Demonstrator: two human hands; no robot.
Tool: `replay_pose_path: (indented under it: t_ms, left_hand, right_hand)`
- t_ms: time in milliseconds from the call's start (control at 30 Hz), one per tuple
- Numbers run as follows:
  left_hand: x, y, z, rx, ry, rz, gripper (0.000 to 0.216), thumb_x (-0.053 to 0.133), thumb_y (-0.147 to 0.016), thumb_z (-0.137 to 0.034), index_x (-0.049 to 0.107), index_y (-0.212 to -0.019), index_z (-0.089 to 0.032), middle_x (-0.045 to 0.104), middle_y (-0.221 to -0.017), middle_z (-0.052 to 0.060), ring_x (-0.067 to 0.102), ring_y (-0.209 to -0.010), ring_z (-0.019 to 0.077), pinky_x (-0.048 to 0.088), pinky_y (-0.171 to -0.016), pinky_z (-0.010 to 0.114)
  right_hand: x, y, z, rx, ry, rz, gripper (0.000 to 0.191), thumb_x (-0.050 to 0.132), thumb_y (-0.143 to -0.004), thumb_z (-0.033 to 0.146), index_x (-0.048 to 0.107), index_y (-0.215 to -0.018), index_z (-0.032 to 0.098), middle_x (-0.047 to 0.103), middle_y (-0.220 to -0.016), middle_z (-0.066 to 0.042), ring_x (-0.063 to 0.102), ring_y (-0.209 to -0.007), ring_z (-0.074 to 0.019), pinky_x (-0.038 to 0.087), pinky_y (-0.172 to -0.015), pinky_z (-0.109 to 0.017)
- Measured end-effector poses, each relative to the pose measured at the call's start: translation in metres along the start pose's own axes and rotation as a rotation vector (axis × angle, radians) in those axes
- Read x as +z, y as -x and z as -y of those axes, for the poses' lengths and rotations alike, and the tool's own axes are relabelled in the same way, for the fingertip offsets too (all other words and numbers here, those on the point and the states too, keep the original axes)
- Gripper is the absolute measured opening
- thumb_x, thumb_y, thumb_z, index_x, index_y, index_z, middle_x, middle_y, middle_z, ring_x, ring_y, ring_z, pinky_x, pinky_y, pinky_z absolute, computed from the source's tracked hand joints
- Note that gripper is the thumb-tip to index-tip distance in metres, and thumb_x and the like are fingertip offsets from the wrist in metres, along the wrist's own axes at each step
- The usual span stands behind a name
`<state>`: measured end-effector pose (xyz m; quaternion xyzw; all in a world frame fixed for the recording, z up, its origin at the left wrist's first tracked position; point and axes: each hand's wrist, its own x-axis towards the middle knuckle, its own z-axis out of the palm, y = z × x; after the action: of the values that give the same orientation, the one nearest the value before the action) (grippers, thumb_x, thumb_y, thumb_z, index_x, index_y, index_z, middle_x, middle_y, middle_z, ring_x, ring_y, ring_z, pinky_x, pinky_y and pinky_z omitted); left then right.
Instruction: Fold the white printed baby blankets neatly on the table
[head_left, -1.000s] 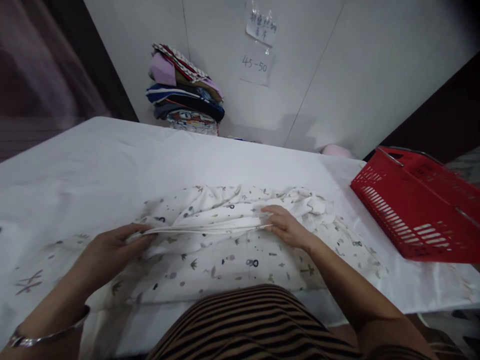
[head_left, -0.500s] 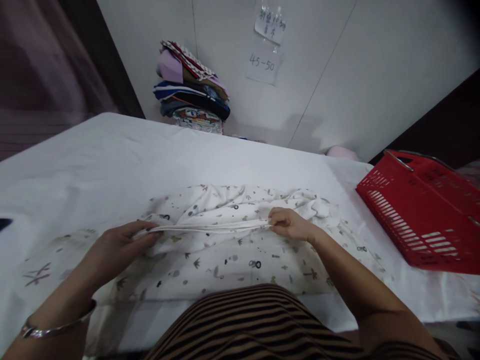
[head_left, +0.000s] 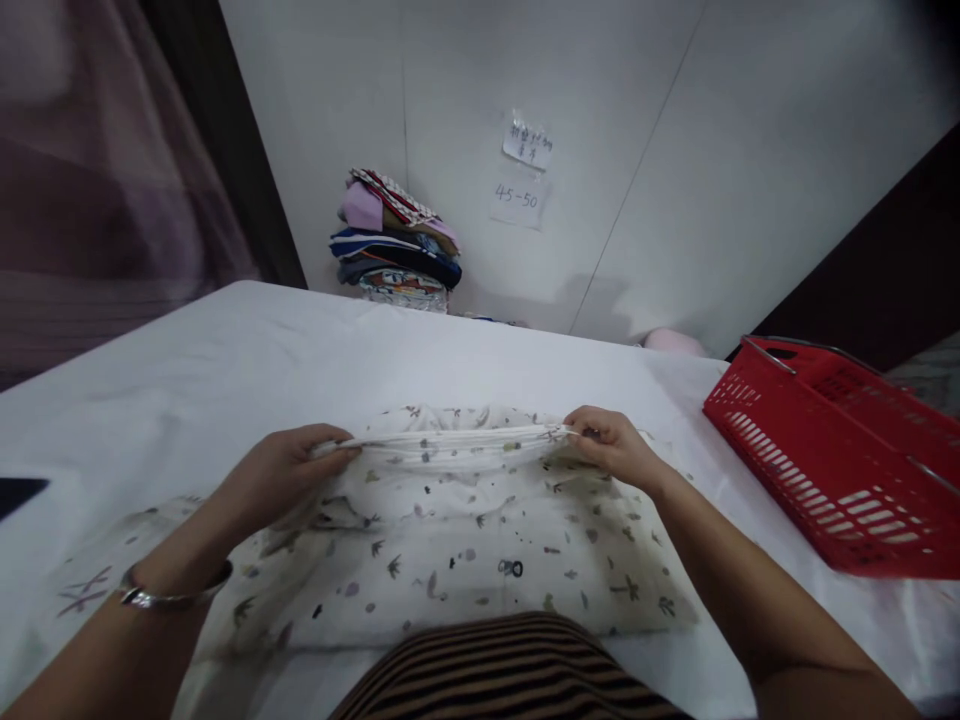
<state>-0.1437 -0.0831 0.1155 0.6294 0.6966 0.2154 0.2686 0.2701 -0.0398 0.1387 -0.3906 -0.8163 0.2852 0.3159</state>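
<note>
A thin white cloth [head_left: 480,550] printed with small plants and other motifs lies spread in front of me, partly rumpled. My left hand [head_left: 300,465] pinches one end of its gathered edge between thumb and fingers. At the other end of that edge, my right hand [head_left: 611,445] grips the fabric in a pinch. Between both hands the edge is drawn nearly straight in several layered pleats, raised a little over the rest of the cloth. The fabric below lies flat towards my body, and part of it spreads out under my left forearm.
A red plastic basket [head_left: 825,460] with metal handles stands at the right of the white-covered table [head_left: 247,360]. Folded clothes [head_left: 397,245] are stacked against the wall at the back. A dark flat object [head_left: 19,493] lies at the left edge. Paper signs [head_left: 517,200] hang on the wall.
Both hands have lifted the pinched edge and moved it away from my body, the right hand also outward. The edge shows more layers now. The view has tilted upward slightly.
</note>
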Motion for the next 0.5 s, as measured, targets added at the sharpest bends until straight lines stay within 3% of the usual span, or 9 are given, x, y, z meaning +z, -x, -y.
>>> replay_pose_path:
  t_ms: [133,300,500]
  left_hand:
    - [-0.001,-0.004,-0.006,0.082,-0.001,0.016,0.043,0.053,-0.074,-0.058,0.067,-0.088,-0.021,0.066,-0.073,0.001,0.056,-0.063,0.017,0.04,-0.059,0.024]
    - [-0.004,-0.003,-0.008,0.117,-0.015,-0.002,0.04,0.051,-0.076,-0.056,0.068,-0.088,-0.022,0.068,-0.079,0.001,0.057,-0.067,0.0171,0.041,-0.062,0.024]
    - [-0.007,0.0,-0.003,0.158,0.034,0.045,0.037,0.052,-0.077,-0.054,0.067,-0.084,-0.021,0.067,-0.083,0.001,0.058,-0.077,0.0179,0.041,-0.068,0.024]
  right_hand:
    - [-0.003,-0.005,-0.002,0.035,-0.039,-0.023,0.025,0.056,-0.083,0.036,0.056,-0.066,0.019,0.063,-0.084,-0.005,0.056,-0.073,-0.016,0.043,-0.064,-0.028]
    - [-0.002,-0.006,-0.016,0.209,-0.068,0.051,0.026,0.061,-0.078,0.041,0.056,-0.067,0.018,0.054,-0.063,0.002,0.046,-0.057,-0.0113,0.036,-0.053,-0.023]
    - [-0.005,-0.001,-0.026,0.267,-0.195,0.007,0.024,0.065,-0.078,0.041,0.057,-0.077,0.018,0.05,-0.062,0.004,0.042,-0.054,-0.0093,0.033,-0.051,-0.022]
